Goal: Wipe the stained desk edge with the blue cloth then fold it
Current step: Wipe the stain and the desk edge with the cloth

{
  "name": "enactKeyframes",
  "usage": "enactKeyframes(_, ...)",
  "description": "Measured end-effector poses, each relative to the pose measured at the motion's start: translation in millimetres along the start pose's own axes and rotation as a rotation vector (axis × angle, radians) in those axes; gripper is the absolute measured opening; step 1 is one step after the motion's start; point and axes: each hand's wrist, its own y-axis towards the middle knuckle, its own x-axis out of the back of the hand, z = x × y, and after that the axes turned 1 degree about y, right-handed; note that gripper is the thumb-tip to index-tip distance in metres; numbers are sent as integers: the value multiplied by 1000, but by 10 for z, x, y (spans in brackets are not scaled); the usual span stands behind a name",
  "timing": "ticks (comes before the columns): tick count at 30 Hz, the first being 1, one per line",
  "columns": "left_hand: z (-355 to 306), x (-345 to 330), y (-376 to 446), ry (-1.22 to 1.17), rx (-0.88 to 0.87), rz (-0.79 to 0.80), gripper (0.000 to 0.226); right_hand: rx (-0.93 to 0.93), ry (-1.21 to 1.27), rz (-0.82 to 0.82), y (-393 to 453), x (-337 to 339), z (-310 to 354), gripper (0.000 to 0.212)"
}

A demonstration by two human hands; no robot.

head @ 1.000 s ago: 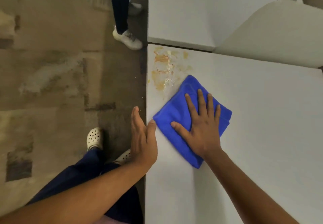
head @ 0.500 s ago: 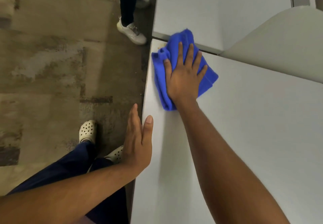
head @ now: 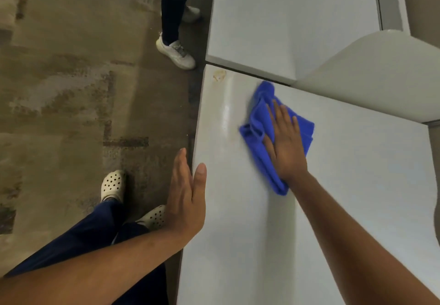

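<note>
A bunched blue cloth [head: 259,124] lies on the white desk [head: 238,233], a little in from its left edge. My right hand [head: 287,145] presses flat on the cloth with fingers spread. A small orange-brown stain [head: 219,75] shows at the desk's far left corner, apart from the cloth. A wet smear [head: 225,114] runs along the desk beside the left edge. My left hand [head: 187,197] rests flat against that edge with its thumb on top, holding nothing.
A second white desk [head: 285,19] butts against the far side, and a pale curved panel [head: 381,78] rises at the right. Another person's legs and white sneaker [head: 176,51] stand on the floor by the far corner. My own feet in perforated clogs [head: 113,184] are below left.
My right hand swept the cloth up over the stained corner and has now pulled it back and to the right. Most of the stain is gone, leaving a small patch and a wet streak.
</note>
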Motion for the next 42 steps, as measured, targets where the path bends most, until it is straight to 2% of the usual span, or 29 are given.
enactKeyframes(3,18,0,-1,11,-13,-12,103,-66,15,-36,502,13,317,81)
enactKeyframes(7,25,-2,-10,16,-26,-5,101,36,-49,-74,923,-151,982,73)
enactKeyframes(10,6,11,-16,-5,-35,18,99,141,-113,-59,763,-265,1270,68)
enactKeyframes(14,-20,31,9,-111,-132,-7,88,296,-34,-5,191,-406,1149,64)
enactKeyframes(18,-16,19,-18,-56,-54,37,107,311,-34,-11,341,-389,987,63)
enactKeyframes(22,-7,25,-41,-4,2,36,113,195,-12,-84,901,-265,1092,62)
enactKeyframes(25,-16,19,-36,21,-16,27,101,106,4,-132,1133,-215,1167,60)
enactKeyframes(28,-13,25,-27,46,-25,14,92,19,32,-142,894,-246,1196,62)
enactKeyframes(32,-33,17,-22,54,-56,-13,92,115,51,-102,476,-245,784,61)
enactKeyframes(35,4,4,-7,75,-72,-13,87,-71,57,-165,594,-116,394,63)
enactKeyframes(38,29,11,-8,92,-88,-18,83,-272,72,-175,665,-100,367,74)
enactKeyframes(42,47,-6,2,103,-86,-49,72,-249,-18,-135,339,-303,742,102)
